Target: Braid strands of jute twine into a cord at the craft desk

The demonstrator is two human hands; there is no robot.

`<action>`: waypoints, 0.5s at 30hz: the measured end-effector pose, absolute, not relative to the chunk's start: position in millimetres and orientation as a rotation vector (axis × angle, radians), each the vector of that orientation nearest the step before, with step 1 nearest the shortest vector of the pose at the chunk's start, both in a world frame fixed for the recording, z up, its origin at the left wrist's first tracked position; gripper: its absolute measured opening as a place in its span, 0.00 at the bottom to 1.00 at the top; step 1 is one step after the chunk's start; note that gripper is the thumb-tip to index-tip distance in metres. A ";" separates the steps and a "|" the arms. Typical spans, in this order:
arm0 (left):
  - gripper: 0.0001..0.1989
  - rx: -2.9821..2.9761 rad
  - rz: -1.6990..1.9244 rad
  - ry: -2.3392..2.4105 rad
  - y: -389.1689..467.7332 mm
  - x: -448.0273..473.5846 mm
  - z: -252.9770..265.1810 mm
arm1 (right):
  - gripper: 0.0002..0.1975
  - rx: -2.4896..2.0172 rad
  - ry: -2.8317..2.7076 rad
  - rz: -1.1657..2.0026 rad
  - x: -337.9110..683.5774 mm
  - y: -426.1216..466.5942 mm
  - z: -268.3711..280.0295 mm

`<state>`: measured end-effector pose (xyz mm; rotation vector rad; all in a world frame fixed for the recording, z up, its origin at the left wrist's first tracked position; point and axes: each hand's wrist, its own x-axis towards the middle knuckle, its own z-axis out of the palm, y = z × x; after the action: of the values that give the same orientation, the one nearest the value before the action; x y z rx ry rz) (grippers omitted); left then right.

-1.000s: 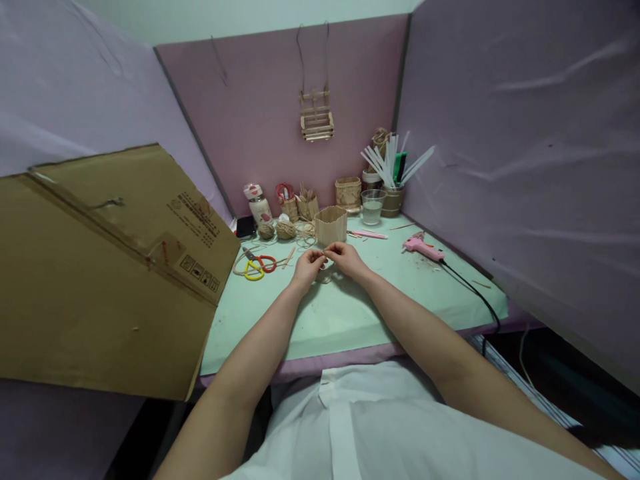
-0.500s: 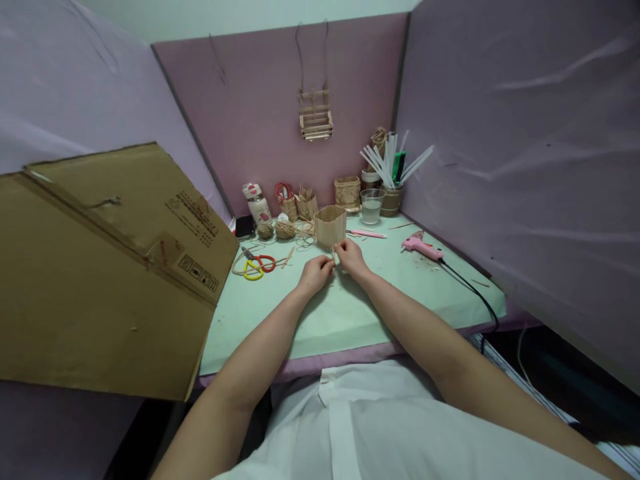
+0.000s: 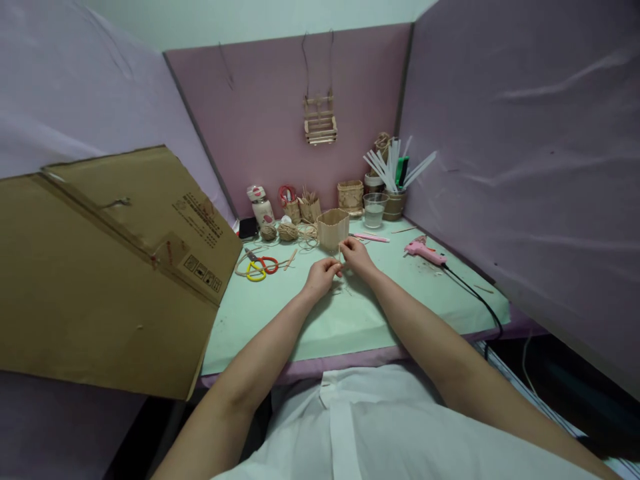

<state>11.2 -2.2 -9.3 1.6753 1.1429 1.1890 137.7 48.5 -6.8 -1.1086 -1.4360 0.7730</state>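
Head view: pinching a thin pale strand (image 3: 341, 254) nearly upright between two sets of fingertips; pressing thumb and finger of the right hand (image 3: 356, 255) together on its upper end, and those of the left hand (image 3: 323, 277) together on its lower end; holding it over a pale green tabletop (image 3: 280, 327), near small scraps (image 3: 338, 291) on the body's side of the pinch; can see a box of pale sticks (image 3: 333, 231) upright just beyond the grip, close to the right fingertips, though cannot tell whether touching; just past the right hand, can see a pink pen-like tool (image 3: 373, 237) lying flat; farther beyond, can find a clear cup (image 3: 374, 215) of liquid; well to the right of the grip, can see a pink glue gun (image 3: 424, 252) on its side; to the left, can see scissors (image 3: 257, 259) with one red and one yellow handle; beyond those, can see two balls of twine (image 3: 288, 231); farthest left, can see a large cardboard sheet (image 3: 110, 287), tilted.
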 end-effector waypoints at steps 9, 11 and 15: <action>0.07 1.519 1.270 1.193 4.7 2.3 -7.8 | 0.10 -0.932 -1.338 1.135 140.9 41.7 4.3; 0.07 1.492 1.279 1.200 6.1 -0.6 -6.7 | 0.11 -0.941 -1.334 1.145 140.4 41.6 3.0; 0.08 1.407 1.296 1.214 8.6 -3.6 -5.9 | 0.13 -0.974 -1.390 1.174 139.7 39.5 0.4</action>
<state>-3.6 8.6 -5.9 1.4070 1.2136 1.2963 139.7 39.5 0.4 -0.9737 -1.3896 1.1745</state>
